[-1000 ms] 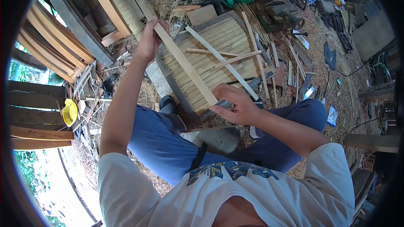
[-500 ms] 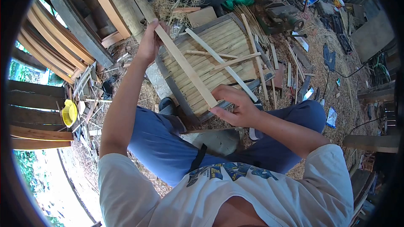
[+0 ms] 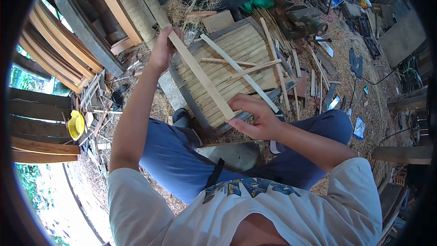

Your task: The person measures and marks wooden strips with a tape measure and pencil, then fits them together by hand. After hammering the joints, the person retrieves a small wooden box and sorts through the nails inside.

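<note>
Over the bamboo panel (image 3: pixel 246 41), left hand (image 3: pixel 160 50) and right hand (image 3: pixel 257 117) pinch opposite ends of a wooden slat (image 3: pixel 200 75); judged positioning; seating requires row alignment.

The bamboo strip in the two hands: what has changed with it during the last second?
Almost nothing. The bamboo strip sits slightly lower in the picture, but the woven panel behind it shifted likewise, so probably the head moved. The left hand still grips its far end, the right hand its near end; nothing was taken or released.
</note>
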`<act>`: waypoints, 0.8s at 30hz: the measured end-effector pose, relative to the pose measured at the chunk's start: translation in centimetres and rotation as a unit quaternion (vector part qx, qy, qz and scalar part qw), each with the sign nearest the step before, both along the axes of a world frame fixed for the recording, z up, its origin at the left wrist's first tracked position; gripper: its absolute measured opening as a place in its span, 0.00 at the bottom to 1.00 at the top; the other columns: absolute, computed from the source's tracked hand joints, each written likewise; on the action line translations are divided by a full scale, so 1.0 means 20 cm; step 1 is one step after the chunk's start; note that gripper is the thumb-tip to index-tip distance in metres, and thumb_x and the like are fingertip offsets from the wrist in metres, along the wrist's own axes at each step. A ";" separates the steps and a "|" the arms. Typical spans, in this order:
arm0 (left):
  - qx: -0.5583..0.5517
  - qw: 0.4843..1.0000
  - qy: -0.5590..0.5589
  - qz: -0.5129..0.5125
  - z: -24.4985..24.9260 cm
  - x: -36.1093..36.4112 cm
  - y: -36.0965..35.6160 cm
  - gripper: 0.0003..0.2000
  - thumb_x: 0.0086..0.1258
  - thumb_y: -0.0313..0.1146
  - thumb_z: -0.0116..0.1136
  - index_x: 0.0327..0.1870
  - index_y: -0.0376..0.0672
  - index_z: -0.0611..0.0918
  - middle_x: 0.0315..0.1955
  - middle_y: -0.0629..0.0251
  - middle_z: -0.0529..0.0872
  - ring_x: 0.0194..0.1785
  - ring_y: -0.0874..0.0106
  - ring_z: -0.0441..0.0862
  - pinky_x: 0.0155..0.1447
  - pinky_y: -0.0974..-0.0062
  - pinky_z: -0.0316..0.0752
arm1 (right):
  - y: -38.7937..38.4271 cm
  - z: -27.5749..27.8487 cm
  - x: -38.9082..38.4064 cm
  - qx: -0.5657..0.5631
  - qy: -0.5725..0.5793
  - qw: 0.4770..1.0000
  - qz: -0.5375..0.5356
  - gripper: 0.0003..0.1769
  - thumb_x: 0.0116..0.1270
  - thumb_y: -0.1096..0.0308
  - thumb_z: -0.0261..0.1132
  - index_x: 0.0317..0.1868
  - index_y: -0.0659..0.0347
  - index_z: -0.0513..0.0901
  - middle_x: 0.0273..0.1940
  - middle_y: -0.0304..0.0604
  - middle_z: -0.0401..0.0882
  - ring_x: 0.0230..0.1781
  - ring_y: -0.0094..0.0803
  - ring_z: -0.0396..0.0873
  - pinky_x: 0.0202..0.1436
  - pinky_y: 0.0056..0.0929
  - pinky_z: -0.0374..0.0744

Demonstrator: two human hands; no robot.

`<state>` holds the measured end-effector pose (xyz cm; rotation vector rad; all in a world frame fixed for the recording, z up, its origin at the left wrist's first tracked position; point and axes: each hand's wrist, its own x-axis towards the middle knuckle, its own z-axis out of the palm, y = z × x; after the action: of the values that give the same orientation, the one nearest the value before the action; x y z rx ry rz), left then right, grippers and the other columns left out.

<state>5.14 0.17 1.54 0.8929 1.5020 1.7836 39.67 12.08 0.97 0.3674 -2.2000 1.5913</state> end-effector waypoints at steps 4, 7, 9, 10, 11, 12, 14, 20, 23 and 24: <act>0.002 1.000 0.001 -0.002 0.00 0.00 0.00 0.23 0.84 0.58 0.42 0.32 0.49 0.72 0.26 0.72 0.71 0.32 0.76 0.67 0.40 0.74 0.61 | 0.00 0.00 0.00 -0.007 0.005 1.000 0.000 0.10 0.71 0.72 0.71 0.48 0.68 0.83 0.45 0.51 0.84 0.46 0.43 0.84 0.50 0.37 0.80; -0.009 1.000 -0.001 0.009 0.00 0.01 0.00 0.23 0.84 0.58 0.41 0.32 0.49 0.72 0.26 0.72 0.71 0.32 0.75 0.67 0.40 0.74 0.61 | -0.01 0.01 0.00 -0.005 -0.002 1.000 -0.004 0.10 0.72 0.70 0.70 0.49 0.67 0.84 0.44 0.48 0.83 0.46 0.44 0.83 0.52 0.37 0.79; -0.008 1.000 -0.004 0.001 0.01 0.00 0.00 0.23 0.84 0.58 0.41 0.32 0.49 0.72 0.27 0.72 0.71 0.33 0.75 0.68 0.41 0.74 0.63 | 0.00 0.01 0.00 -0.002 0.001 1.000 -0.003 0.10 0.72 0.71 0.69 0.49 0.67 0.84 0.44 0.49 0.83 0.46 0.43 0.83 0.52 0.37 0.79; -0.008 1.000 -0.005 -0.003 0.01 0.00 0.00 0.24 0.84 0.58 0.41 0.32 0.49 0.72 0.27 0.72 0.71 0.33 0.75 0.68 0.41 0.74 0.63 | 0.00 0.01 -0.01 0.000 0.002 1.000 -0.003 0.10 0.72 0.71 0.69 0.49 0.67 0.84 0.44 0.49 0.83 0.46 0.43 0.83 0.52 0.37 0.79; -0.009 1.000 -0.005 0.001 0.00 0.00 0.00 0.24 0.84 0.58 0.41 0.33 0.49 0.72 0.27 0.72 0.72 0.33 0.75 0.69 0.42 0.74 0.64 | -0.01 0.01 0.00 0.000 0.002 1.000 -0.004 0.10 0.72 0.71 0.69 0.49 0.67 0.84 0.44 0.49 0.83 0.46 0.43 0.83 0.52 0.37 0.79; -0.009 1.000 -0.006 0.006 0.00 0.01 0.00 0.24 0.84 0.58 0.41 0.33 0.48 0.72 0.27 0.71 0.72 0.34 0.75 0.69 0.43 0.74 0.65 | -0.01 0.02 0.00 0.002 0.001 1.000 -0.006 0.10 0.72 0.71 0.69 0.49 0.67 0.84 0.44 0.49 0.83 0.46 0.43 0.83 0.52 0.37 0.79; -0.009 1.000 -0.005 0.008 0.01 0.01 0.00 0.24 0.84 0.58 0.41 0.33 0.48 0.72 0.28 0.71 0.72 0.34 0.74 0.70 0.44 0.73 0.67 | -0.01 0.02 0.00 0.004 0.001 1.000 -0.007 0.10 0.72 0.71 0.69 0.50 0.66 0.83 0.45 0.49 0.83 0.46 0.43 0.83 0.52 0.37 0.79; 0.001 1.000 -0.011 0.019 0.05 0.06 0.01 0.23 0.85 0.55 0.41 0.31 0.47 0.66 0.24 0.69 0.64 0.33 0.70 0.63 0.48 0.68 0.66 | 0.03 0.02 0.00 -0.006 -0.019 1.000 0.014 0.15 0.70 0.73 0.66 0.55 0.69 0.80 0.50 0.53 0.83 0.52 0.45 0.83 0.58 0.39 0.78; 0.001 1.000 -0.007 0.017 0.03 0.04 0.01 0.23 0.85 0.55 0.41 0.31 0.47 0.66 0.24 0.69 0.64 0.33 0.69 0.63 0.48 0.68 0.66 | 0.05 0.01 -0.01 -0.012 -0.009 0.999 0.029 0.17 0.69 0.73 0.64 0.57 0.69 0.80 0.52 0.54 0.82 0.53 0.46 0.82 0.61 0.40 0.77; -0.001 1.000 -0.007 0.020 0.03 0.04 0.01 0.23 0.85 0.55 0.41 0.31 0.47 0.66 0.24 0.69 0.64 0.33 0.69 0.63 0.48 0.68 0.65 | 0.05 0.01 -0.01 -0.014 -0.011 0.999 0.031 0.17 0.69 0.73 0.64 0.57 0.69 0.80 0.52 0.54 0.82 0.54 0.47 0.82 0.62 0.40 0.77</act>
<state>6.04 0.34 2.24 0.8533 1.5215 1.8135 39.56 13.17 1.20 0.4165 -2.2010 1.6644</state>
